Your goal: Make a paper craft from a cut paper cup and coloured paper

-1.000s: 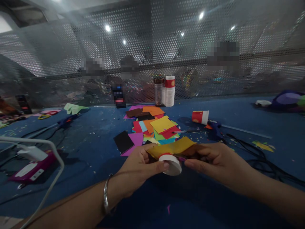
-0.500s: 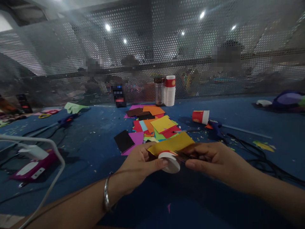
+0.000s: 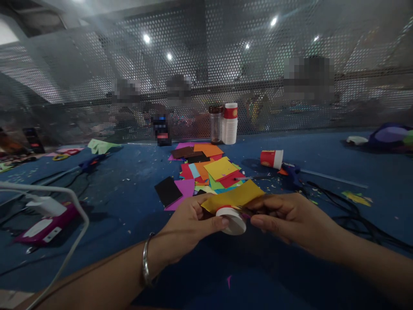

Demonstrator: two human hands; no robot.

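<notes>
A small paper cup (image 3: 232, 221), white with a bit of red showing, lies tilted in my left hand (image 3: 200, 221), whose thumb presses on its white end. Against the cup's far side spreads a sheet of yellow paper (image 3: 237, 196); it hides most of the cup's wall. My right hand (image 3: 284, 215) is closed at the right end of this paper, its fingertips close to the cup. Something thin and dark shows between those fingers, too shadowed to name.
Coloured paper pieces (image 3: 200, 165) lie beyond my hands. A red paper cup (image 3: 271, 159) rests on its side by a blue glue gun (image 3: 292, 174). Behind stand a clear bottle (image 3: 216, 125) and stacked cups (image 3: 230, 129). A purple power strip (image 3: 48, 226) and white cable (image 3: 75, 241) are left.
The small cup and yellow paper have shifted slightly right in my hands, and the cup's white end has turned a little. The dark thing at my right fingers shows less.
</notes>
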